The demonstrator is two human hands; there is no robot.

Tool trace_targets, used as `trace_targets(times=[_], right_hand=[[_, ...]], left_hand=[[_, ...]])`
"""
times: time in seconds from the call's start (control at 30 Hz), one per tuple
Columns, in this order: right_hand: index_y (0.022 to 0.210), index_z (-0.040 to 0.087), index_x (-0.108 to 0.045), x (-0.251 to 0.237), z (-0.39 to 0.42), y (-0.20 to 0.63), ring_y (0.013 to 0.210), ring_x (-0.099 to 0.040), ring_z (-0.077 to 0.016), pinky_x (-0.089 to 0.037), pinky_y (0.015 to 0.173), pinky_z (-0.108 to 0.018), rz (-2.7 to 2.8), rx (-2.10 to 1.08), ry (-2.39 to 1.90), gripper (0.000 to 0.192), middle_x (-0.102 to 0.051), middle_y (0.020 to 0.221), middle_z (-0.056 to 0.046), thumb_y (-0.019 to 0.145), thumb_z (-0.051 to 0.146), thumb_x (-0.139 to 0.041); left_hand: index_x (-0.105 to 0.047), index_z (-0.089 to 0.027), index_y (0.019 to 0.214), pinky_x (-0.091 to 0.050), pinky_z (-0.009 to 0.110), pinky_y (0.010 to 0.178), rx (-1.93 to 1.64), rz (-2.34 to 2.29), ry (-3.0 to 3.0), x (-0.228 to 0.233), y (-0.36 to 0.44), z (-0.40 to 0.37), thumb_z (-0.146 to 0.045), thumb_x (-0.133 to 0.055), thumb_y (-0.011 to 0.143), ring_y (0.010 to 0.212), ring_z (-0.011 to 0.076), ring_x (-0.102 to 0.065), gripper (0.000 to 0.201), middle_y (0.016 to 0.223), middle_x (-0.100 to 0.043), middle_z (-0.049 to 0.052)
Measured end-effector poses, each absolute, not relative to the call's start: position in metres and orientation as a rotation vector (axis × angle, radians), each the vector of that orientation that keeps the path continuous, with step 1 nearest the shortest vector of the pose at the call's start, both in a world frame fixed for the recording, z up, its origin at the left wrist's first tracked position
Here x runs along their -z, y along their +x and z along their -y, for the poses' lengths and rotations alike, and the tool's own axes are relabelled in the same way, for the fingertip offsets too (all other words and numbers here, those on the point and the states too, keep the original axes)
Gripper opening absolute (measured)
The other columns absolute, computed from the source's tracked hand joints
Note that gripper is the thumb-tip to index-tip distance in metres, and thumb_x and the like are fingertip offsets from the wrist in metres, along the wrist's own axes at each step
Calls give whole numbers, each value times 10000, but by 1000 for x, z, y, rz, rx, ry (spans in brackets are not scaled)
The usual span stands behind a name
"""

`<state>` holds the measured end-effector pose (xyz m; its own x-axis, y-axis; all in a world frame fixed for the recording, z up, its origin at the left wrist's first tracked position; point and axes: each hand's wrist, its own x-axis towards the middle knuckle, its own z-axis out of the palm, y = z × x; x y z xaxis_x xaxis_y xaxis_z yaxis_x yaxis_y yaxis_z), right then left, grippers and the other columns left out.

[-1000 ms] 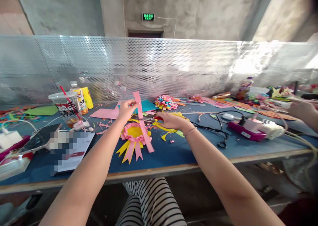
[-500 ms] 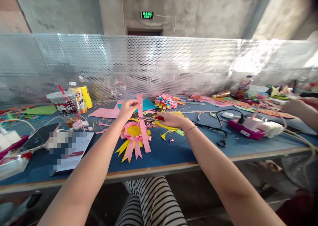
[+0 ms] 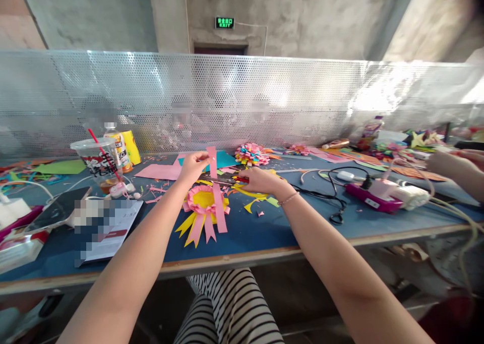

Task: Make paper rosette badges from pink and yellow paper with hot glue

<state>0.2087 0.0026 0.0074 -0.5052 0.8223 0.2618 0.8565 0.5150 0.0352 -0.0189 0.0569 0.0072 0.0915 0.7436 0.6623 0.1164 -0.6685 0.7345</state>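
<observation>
My left hand (image 3: pixel 193 165) pinches the upper end of a long pink paper strip (image 3: pixel 218 203), which hangs down over a pink and yellow paper rosette (image 3: pixel 203 207) on the blue table (image 3: pixel 264 233). My right hand (image 3: pixel 260 180) grips scissors (image 3: pixel 223 180) with red and yellow handles. Their blades point left and meet the strip just below my left fingers.
A plastic cup (image 3: pixel 99 161) with a red straw, bottles and a phone (image 3: pixel 56 210) stand at the left. A paper flower (image 3: pixel 251 154), coloured sheets and scraps lie behind. A pink power strip (image 3: pixel 372 196) with cables sits right, near another person's hand (image 3: pixel 449 163).
The pink strip has swung closer to vertical, its lower end moving left over the rosette. Both hands stay almost where they were.
</observation>
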Motion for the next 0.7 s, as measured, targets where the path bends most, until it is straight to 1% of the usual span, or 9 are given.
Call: trace_targets(times=[0.17,0.3,0.43,0.5,0.57,0.63,0.7], right_hand=[[839,167,-598,-2,-8,208,684,-577,-180,-292,529,-259,2498,252,-1608,270,-657,818,-89,795,431,-562],[811,148,-611,8,-14,205,716,-604,-212,-330,541,-269,2457,256,-1724,340,-674,835,-134,802,479,-529],[808,153,-640,14,-19,201,688,-607,-194,-359,554,-258,2469,193,-1731,326,-687,814,-111,800,458,-526],[817,159,-661,12,-21,204,695,-609,-183,-373,578,-250,2442,164,-1710,289,-692,804,-91,821,399,-500],[860,158,-680,9,-25,215,756,-618,-185,-390,630,-245,2329,208,-1733,259,-697,833,-90,835,311,-473],[948,134,-679,6,-31,233,850,-619,-204,-403,689,-253,2119,336,-1840,276,-693,904,-123,838,252,-455],[1048,91,-657,8,-37,256,962,-600,-248,-412,746,-279,1933,451,-2016,343,-662,1027,-185,824,302,-504]], left_hand=[[-632,-160,640,-446,252,648,-1686,-857,1760,-7,-20,-61,-293,-692,623,632,128,-552,147,635,-620,8],[-624,-162,663,-449,239,598,-1719,-889,1609,-1,-24,-69,-298,-682,623,591,117,-543,153,622,-610,4],[-605,-159,659,-440,236,546,-1681,-964,1417,9,-30,-77,-350,-706,592,523,100,-515,226,570,-576,-9],[-597,-157,652,-443,237,537,-1655,-996,1374,13,-31,-79,-367,-726,564,516,101,-519,262,552,-568,-11],[-590,-158,640,-441,234,521,-1647,-1021,1362,16,-32,-80,-367,-735,547,509,102,-521,271,536,-561,-12],[-580,-158,612,-425,227,499,-1655,-1040,1359,17,-32,-81,-345,-730,549,486,95,-504,248,511,-544,-16],[-569,-158,585,-408,220,486,-1664,-1054,1351,18,-31,-80,-313,-719,560,464,86,-485,217,491,-527,-20]])
